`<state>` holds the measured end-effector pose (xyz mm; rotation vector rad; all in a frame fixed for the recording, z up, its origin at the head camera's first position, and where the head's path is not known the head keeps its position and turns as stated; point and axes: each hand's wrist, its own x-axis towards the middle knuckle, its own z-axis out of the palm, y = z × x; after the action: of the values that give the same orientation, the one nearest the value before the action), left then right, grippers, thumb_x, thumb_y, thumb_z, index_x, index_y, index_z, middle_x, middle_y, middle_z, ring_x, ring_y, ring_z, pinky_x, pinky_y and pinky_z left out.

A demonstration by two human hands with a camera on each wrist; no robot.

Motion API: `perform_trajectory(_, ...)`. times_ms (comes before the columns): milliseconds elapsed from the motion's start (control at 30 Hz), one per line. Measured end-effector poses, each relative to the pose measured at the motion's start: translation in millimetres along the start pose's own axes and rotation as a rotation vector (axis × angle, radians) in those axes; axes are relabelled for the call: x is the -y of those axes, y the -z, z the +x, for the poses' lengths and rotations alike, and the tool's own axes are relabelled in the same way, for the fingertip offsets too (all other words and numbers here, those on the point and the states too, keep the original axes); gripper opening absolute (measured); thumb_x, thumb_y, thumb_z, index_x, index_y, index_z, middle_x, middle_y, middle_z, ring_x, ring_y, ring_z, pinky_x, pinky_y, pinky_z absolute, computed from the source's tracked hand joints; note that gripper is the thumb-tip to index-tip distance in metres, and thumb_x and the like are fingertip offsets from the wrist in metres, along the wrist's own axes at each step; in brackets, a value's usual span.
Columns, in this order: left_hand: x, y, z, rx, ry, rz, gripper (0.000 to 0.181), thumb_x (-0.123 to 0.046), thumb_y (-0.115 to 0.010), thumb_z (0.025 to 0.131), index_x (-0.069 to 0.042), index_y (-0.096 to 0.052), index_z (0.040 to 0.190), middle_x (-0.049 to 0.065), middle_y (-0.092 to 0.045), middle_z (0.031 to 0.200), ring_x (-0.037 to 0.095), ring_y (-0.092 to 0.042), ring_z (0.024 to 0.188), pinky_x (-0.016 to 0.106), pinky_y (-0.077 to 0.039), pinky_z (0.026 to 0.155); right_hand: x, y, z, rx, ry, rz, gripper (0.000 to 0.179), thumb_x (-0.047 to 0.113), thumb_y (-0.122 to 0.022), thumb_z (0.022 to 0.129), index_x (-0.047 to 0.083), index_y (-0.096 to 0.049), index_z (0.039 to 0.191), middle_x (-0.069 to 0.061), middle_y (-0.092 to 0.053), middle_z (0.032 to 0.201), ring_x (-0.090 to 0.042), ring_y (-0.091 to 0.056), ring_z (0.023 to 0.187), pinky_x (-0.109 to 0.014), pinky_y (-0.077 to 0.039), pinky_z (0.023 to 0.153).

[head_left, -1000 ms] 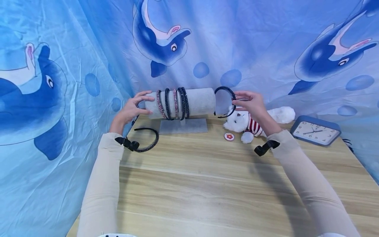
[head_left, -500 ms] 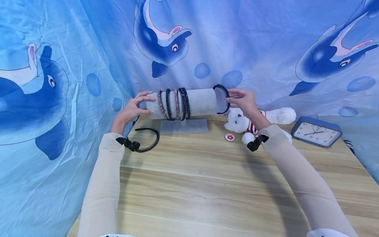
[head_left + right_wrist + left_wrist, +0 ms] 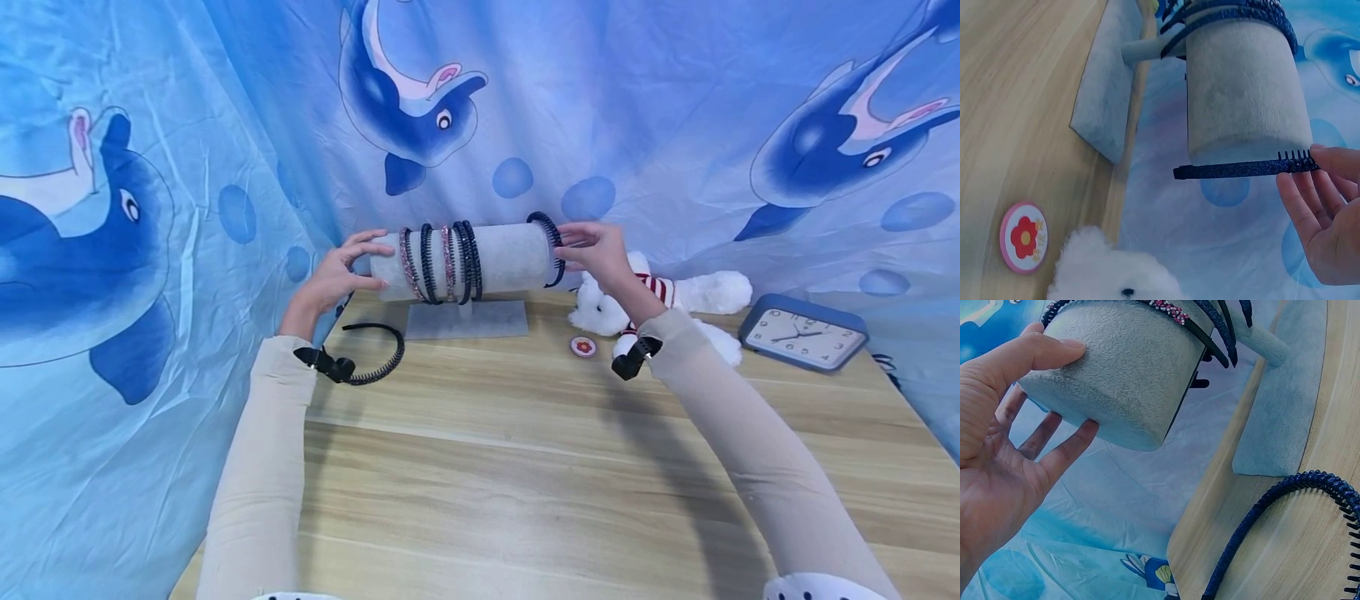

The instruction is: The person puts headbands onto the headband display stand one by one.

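A grey padded headband stand (image 3: 510,254) has a horizontal cylinder on a flat base. Several headbands circle its left half: dark toothed ones (image 3: 427,267) and ones with pink sparkle (image 3: 448,258). My left hand (image 3: 330,279) holds the cylinder's left end, thumb and fingers spread around it in the left wrist view. At the opposite end, my right hand (image 3: 600,257) pinches a dark toothed headband (image 3: 1235,169) between thumb and fingers. This headband stands right at the cylinder's end face. Another dark headband (image 3: 1310,481) lies on the table near my left wrist.
The wooden table (image 3: 480,467) meets blue dolphin-print cloth (image 3: 637,100) behind and at the left. To the right of the stand lie a round flower badge (image 3: 582,347), a white plush bear (image 3: 720,292) in red stripes, partly behind my right arm, and a blue clock (image 3: 806,333).
My right hand has moved left with the dark headband, from beside the cylinder's right end up to that end. The headband has turned more edge-on. My left hand has stayed in place.
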<state>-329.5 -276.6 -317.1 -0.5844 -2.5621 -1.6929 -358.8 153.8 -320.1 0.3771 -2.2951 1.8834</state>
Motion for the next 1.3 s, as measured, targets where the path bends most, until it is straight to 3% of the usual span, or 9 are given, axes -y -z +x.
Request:
perform_trajectory(200,1.2,1.3,0.8,-0.002,-0.001,-0.003,0.052,0.012,-0.076,0.081,0.008,-0.061,0.130,0.006,-0.034,0.164,0.027,-0.024,0.154,0.009,-0.043,0.099,-2.1,-7.4,-2.4,0.008,-0.007,0.111,0.043,-0.008,-0.073,0.087,-0.012,-0.061,0.128,0.000,-0.070,0.088,-0.005,-0.068,0.075,-0.027,-0.063,0.063)
perform_trajectory(333,1.7,2.1,1.3,-0.005,-0.007,-0.005,0.051,0.012,-0.076,0.080,0.008,-0.061,0.129,0.006,-0.034,0.164,0.027,-0.023,0.154,0.012,-0.042,0.102,-4.1,-10.2,-3.4,0.001,-0.016,0.134,0.041,-0.008,-0.074,0.086,-0.010,-0.063,0.125,0.003,-0.069,0.084,-0.005,-0.068,0.073,-0.027,-0.063,0.062)
perform_trajectory(600,3.9,3.2,1.5,-0.006,-0.005,-0.014,0.050,0.011,-0.077,0.080,0.006,-0.063,0.128,0.006,-0.035,0.164,0.027,-0.022,0.155,0.036,-0.035,0.120,-5.4,-14.3,-7.4,-0.006,-0.031,0.105,0.038,-0.005,-0.074,0.088,-0.004,-0.064,0.125,0.004,-0.068,0.082,-0.007,-0.068,0.074,-0.032,-0.064,0.068)
perform_trajectory(767,2.6,3.1,0.3,-0.004,-0.003,-0.018,0.050,0.011,-0.077,0.081,0.005,-0.063,0.129,0.005,-0.035,0.164,0.027,-0.022,0.155,0.018,-0.040,0.110,-8.4,-17.7,-9.4,-0.001,-0.021,0.102,0.038,-0.005,-0.074,0.088,-0.003,-0.063,0.124,0.002,-0.068,0.083,-0.008,-0.067,0.073,-0.030,-0.064,0.067)
perform_trajectory(867,1.2,2.7,-0.3,-0.003,-0.004,-0.018,0.051,0.011,-0.077,0.081,0.005,-0.063,0.129,0.005,-0.035,0.164,0.028,-0.022,0.155,0.015,-0.041,0.107,-8.5,-17.5,-9.8,0.010,-0.021,0.092,0.038,-0.004,-0.074,0.089,-0.003,-0.063,0.125,0.001,-0.068,0.084,-0.008,-0.067,0.073,-0.029,-0.064,0.068)
perform_trajectory(1100,3.2,2.3,2.0,0.002,0.002,-0.025,0.051,0.011,-0.077,0.080,0.005,-0.063,0.129,0.005,-0.034,0.164,0.033,-0.018,0.156,0.050,-0.028,0.125,-0.9,-8.3,-3.5,0.109,-0.060,-0.004,0.041,0.003,-0.073,0.092,-0.004,-0.060,0.130,0.002,-0.068,0.087,-0.008,-0.068,0.079,-0.046,-0.063,0.084)
perform_trajectory(1300,6.3,3.0,4.2,0.007,0.002,-0.017,0.051,0.011,-0.077,0.080,0.004,-0.064,0.129,0.006,-0.033,0.165,0.032,-0.018,0.156,0.053,-0.025,0.126,7.9,-2.1,8.3,0.174,-0.041,-0.108,0.043,0.003,-0.072,0.092,-0.001,-0.060,0.133,0.001,-0.069,0.085,-0.012,-0.069,0.078,-0.042,-0.064,0.077)
